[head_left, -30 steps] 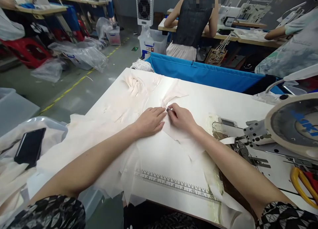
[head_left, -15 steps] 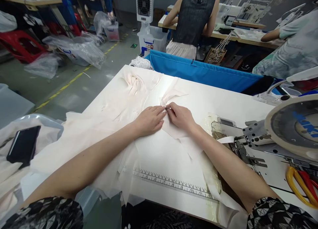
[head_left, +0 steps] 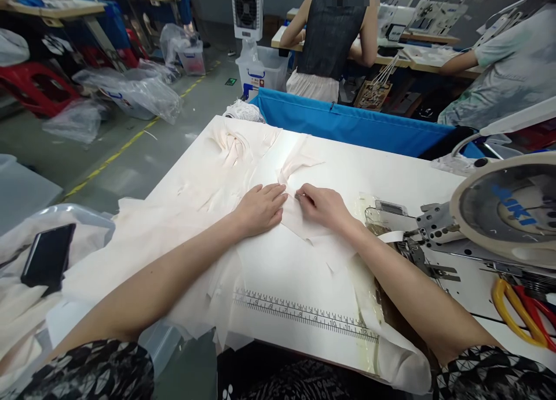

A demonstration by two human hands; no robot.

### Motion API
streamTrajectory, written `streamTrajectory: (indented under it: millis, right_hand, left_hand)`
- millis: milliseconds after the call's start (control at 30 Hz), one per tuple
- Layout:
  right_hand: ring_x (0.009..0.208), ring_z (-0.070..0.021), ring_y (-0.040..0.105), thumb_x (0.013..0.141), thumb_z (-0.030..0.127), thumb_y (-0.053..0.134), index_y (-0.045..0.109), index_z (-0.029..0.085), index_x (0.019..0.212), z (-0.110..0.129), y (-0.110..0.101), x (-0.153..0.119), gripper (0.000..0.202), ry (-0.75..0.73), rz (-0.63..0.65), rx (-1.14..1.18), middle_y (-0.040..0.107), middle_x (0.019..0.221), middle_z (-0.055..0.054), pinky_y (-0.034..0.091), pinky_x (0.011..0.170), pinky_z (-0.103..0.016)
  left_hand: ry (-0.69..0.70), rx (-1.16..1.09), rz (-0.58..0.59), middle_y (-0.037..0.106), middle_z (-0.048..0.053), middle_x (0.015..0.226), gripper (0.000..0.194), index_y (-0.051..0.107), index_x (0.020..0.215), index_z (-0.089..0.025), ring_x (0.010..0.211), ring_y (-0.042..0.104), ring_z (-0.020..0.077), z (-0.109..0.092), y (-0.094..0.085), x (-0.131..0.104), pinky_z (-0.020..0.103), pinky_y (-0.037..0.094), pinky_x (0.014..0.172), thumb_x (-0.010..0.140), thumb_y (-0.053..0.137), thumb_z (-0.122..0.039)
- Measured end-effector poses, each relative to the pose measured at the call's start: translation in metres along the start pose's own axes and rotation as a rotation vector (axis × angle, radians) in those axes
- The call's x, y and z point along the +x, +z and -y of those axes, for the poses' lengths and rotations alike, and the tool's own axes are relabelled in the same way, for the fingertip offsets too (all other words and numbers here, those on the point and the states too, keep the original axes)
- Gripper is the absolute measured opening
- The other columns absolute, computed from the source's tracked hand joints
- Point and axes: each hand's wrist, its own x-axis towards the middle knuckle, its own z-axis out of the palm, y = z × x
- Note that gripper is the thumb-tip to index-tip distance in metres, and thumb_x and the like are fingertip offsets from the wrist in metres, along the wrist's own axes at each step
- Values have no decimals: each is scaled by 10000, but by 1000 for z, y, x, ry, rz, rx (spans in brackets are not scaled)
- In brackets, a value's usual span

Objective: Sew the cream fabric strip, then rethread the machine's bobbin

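My left hand (head_left: 263,210) lies flat, fingers stretched out, on the white table at the edge of a thin pale pink fabric piece (head_left: 297,220). A short way to its right, my right hand (head_left: 324,208) is closed in a pinch. Something small and dark shows at its fingertips, too small to name. The right hand rests over the same fabric piece, and a narrow folded end of pale cloth (head_left: 295,165) lies just beyond both hands. More pale pink fabric (head_left: 174,226) spreads under and left of my left forearm, hanging past the table edge.
A sewing machine (head_left: 490,215) stands at the right, with yellow-handled scissors (head_left: 506,307) and a red-handled tool beside it. Printed ruler marks (head_left: 304,314) run along the near table edge. A phone (head_left: 48,255) lies on cloth at left. A blue fabric bin (head_left: 347,121) and two people are beyond.
My right hand has drawn a little to the right, so its fingertips are now apart from my left hand. The left hand stays flat in place. The view has shifted slightly.
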Motion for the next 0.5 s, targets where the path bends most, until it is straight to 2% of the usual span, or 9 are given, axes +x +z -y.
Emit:
streamTrajectory:
  millis: [167, 500]
  right_hand:
    - [757, -214, 649, 978, 264, 356, 533, 203, 1094, -15, 5, -4, 220, 21, -42, 102, 715, 870, -42, 386, 621, -287]
    - [743, -228, 651, 971, 251, 372, 560, 224, 1107, -8, 18, -2, 234, 0, -53, 90, 714, 828, -26, 328, 582, -289]
  left_hand:
    - [23, -4, 18, 480, 147, 1482, 419, 539, 1320, -108, 1389, 435, 300, 0, 0, 0, 501, 428, 1056, 971, 334, -217]
    - [47, 69, 59, 499, 160, 1439, 397, 529, 1335, -135, 1375, 434, 347, -6, -6, -1, 520, 441, 1028, 993, 352, -231]
